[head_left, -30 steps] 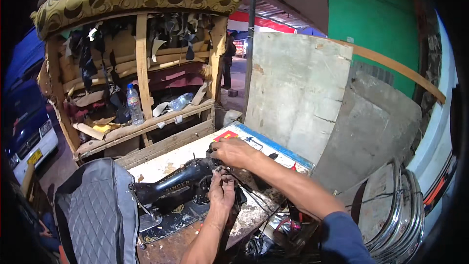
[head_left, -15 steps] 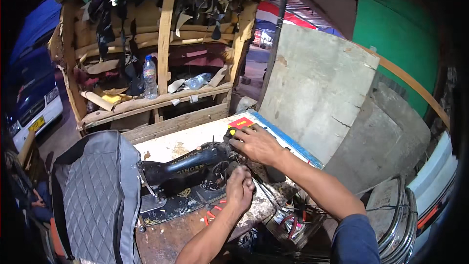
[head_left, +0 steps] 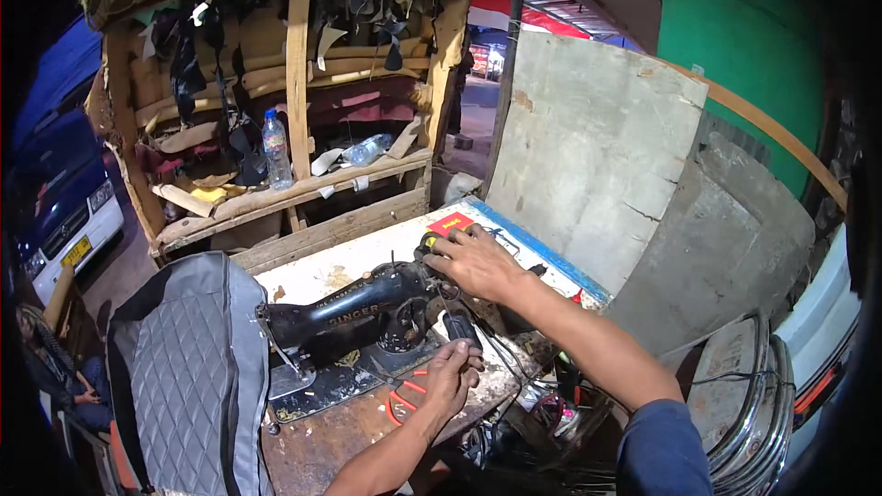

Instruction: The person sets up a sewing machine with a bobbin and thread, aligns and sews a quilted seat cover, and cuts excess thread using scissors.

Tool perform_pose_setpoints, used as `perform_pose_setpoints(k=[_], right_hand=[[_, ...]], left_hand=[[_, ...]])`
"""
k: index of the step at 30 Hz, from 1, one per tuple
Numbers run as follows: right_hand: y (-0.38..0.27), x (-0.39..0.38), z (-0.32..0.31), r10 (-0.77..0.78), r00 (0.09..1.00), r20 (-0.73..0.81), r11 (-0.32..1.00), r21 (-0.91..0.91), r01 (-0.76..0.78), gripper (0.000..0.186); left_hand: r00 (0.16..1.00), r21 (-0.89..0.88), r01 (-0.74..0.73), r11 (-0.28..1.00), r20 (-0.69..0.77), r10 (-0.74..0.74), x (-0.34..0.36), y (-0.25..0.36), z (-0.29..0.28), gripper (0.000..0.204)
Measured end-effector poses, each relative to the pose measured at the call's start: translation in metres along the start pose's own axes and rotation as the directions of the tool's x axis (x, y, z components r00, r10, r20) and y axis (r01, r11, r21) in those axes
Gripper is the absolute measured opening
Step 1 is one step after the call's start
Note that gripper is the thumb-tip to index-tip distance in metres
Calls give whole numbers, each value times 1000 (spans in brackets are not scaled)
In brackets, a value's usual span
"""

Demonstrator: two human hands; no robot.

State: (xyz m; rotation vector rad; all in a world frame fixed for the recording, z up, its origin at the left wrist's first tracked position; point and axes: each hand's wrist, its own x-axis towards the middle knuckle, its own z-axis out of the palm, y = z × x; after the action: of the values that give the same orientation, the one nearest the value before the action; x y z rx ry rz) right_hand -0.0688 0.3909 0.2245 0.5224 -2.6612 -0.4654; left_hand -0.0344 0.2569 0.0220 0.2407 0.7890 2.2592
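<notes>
A black sewing machine (head_left: 344, 306) stands on the worn table, its wheel end toward my hands. My left hand (head_left: 450, 375) is closed on the lower end of a small black oblong thing (head_left: 462, 331), held upright beside that end. My right hand (head_left: 480, 266) reaches over the back of the wheel end, fingers bent; what they grip is hidden. A yellow and black round thing (head_left: 429, 241) shows at its fingertips, and a red box (head_left: 450, 223) lies just behind. Red-handled scissors (head_left: 404, 397) rest by my left wrist. Grey quilted cover material (head_left: 184, 367) sits left of the machine.
A wooden frame (head_left: 299, 83) behind the table holds a standing water bottle (head_left: 277, 149), a lying bottle (head_left: 367, 151) and scraps. Grey boards (head_left: 588, 147) lean at the right. Metal hoops (head_left: 753, 413) stand lower right. A seated person (head_left: 78, 381) is at far left.
My left hand has moved down slightly, and the black oblong thing now shows above its fingers. My right hand stays by the wheel end. The view has shifted a little.
</notes>
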Motion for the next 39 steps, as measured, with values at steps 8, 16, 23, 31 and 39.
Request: perform_pose_setpoints(k=[8, 16, 23, 31, 39], right_hand=[[0, 1, -1, -2, 1000, 9, 1000, 12, 2, 37], [0, -2, 10, 31, 994, -108, 999, 16, -29, 29], [-2, -3, 18, 92, 985, -144, 993, 93, -79, 19], [-7, 6, 32, 144, 972, -184, 990, 41, -139, 15], [-9, 6, 32, 172, 975, -139, 980, 123, -155, 18]], left_hand=[[997, -144, 41, 989, 73, -31, -1, 7, -7, 18], [993, -146, 67, 987, 111, -51, 0, 6, -10, 17], [994, -115, 54, 992, 103, -42, 1, 3, -13, 16], [992, -108, 59, 992, 119, -46, 0, 7, -15, 13], [991, -80, 40, 996, 128, -29, -5, 11, -8, 15]])
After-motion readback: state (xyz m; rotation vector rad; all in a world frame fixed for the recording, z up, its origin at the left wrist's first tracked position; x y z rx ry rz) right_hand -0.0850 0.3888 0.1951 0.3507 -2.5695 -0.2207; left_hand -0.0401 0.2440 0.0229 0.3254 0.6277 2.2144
